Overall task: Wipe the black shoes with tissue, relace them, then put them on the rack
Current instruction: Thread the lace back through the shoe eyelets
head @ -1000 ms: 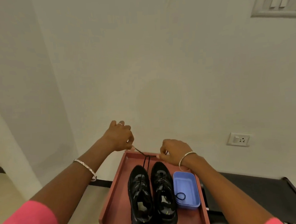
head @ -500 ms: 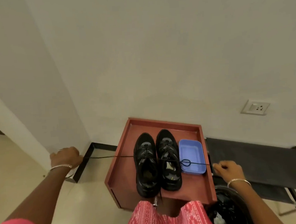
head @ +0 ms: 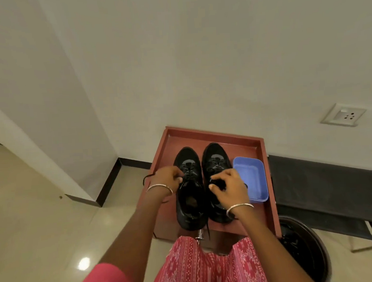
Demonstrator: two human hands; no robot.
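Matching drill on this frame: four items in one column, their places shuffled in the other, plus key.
Items
1. blue tub
2. bin
3. wall socket
4. left hand

Places
A. on the floor, by the red table's near right corner
B. gripping a black lace at the left shoe
C. on the wall, far right
D. on the red table, right of the right shoe

Pairs: 1-D, 2-A, 3-C, 4-B
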